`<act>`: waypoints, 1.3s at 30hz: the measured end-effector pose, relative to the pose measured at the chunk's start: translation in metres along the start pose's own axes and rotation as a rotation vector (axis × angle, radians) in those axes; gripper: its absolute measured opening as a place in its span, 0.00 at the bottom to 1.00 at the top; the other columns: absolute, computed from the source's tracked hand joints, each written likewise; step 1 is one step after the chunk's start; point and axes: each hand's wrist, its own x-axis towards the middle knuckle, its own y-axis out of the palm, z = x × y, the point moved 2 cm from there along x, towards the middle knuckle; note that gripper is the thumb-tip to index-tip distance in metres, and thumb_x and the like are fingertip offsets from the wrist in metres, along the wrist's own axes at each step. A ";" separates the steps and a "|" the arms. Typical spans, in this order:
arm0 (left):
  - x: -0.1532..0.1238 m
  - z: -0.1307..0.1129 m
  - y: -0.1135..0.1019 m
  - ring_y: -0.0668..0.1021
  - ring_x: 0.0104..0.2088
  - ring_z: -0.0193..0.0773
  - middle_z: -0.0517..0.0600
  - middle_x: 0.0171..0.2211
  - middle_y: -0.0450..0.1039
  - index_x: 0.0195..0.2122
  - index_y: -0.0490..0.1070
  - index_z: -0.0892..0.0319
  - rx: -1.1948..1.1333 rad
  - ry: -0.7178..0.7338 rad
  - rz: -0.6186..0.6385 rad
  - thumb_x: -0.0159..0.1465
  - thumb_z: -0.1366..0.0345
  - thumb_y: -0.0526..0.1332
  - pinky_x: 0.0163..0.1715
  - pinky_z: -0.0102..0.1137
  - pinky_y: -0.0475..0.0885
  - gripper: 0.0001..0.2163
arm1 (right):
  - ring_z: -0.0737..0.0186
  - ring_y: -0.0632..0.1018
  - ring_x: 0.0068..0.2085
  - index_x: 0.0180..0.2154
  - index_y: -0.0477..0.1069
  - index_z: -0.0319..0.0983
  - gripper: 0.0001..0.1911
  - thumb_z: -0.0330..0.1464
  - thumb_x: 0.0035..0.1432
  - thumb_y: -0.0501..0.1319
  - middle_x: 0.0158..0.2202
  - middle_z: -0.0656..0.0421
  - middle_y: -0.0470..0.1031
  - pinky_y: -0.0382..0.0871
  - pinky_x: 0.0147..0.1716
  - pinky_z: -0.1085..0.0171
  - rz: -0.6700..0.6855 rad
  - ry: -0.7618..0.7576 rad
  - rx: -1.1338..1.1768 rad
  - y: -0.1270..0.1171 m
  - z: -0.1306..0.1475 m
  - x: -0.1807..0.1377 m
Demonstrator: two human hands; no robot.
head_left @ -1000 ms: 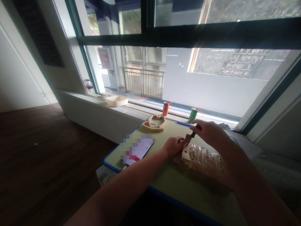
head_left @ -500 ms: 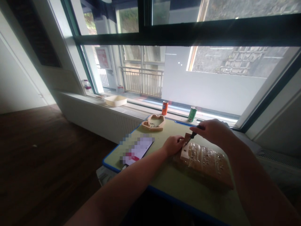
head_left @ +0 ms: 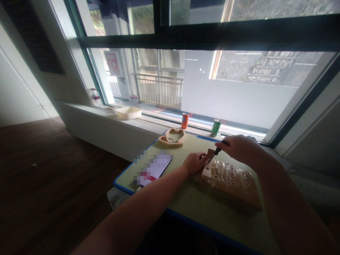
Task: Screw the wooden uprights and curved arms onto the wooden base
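My right hand [head_left: 236, 146] is closed around the dark handle of a screwdriver [head_left: 217, 151], which slants down to the left. Its tip meets a small light wooden piece [head_left: 206, 172] with dark holes in it. That piece lies at the left end of a brown cardboard box [head_left: 239, 198], whose top is covered with clear tape and several small dark holes or bits. My left hand [head_left: 194, 163] grips the left edge of the wooden piece with its fingers bent; the fingertips are partly hidden.
Beyond my left hand stands a wooden frame [head_left: 172, 144] with small metal bits inside. A phone [head_left: 159, 164] lies on the blue-edged table [head_left: 183, 202]. On the windowsill are an orange can [head_left: 185, 121], a green can [head_left: 216, 128] and a cream tray [head_left: 129, 113].
The whole view has shifted slightly, so things appear a little further left and up. Both hands keep their hold, with the screwdriver tip still at the wooden piece.
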 end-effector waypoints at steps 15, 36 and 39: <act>0.004 0.009 0.004 0.70 0.26 0.34 0.48 0.25 0.71 0.30 0.71 0.61 -0.029 -0.032 0.027 0.63 0.53 0.42 0.26 0.27 0.60 0.23 | 0.66 0.71 0.24 0.35 0.72 0.39 0.18 0.39 0.60 0.47 0.26 0.57 0.75 0.57 0.23 0.68 -0.045 -0.061 0.075 -0.010 0.005 -0.005; 0.008 0.015 0.009 0.70 0.26 0.34 0.49 0.25 0.70 0.28 0.69 0.61 -0.011 -0.145 0.038 0.61 0.59 0.44 0.25 0.27 0.61 0.17 | 0.67 0.66 0.19 0.20 0.69 0.38 0.28 0.51 0.55 0.45 0.17 0.57 0.68 0.51 0.19 0.67 -0.050 0.000 -0.038 -0.005 -0.007 0.000; 0.009 0.017 0.010 0.71 0.27 0.34 0.49 0.26 0.71 0.30 0.68 0.62 -0.046 -0.156 0.048 0.61 0.57 0.45 0.25 0.27 0.62 0.17 | 0.67 0.66 0.19 0.22 0.69 0.38 0.28 0.50 0.57 0.44 0.19 0.57 0.69 0.52 0.20 0.67 -0.091 0.012 0.026 -0.007 -0.012 0.001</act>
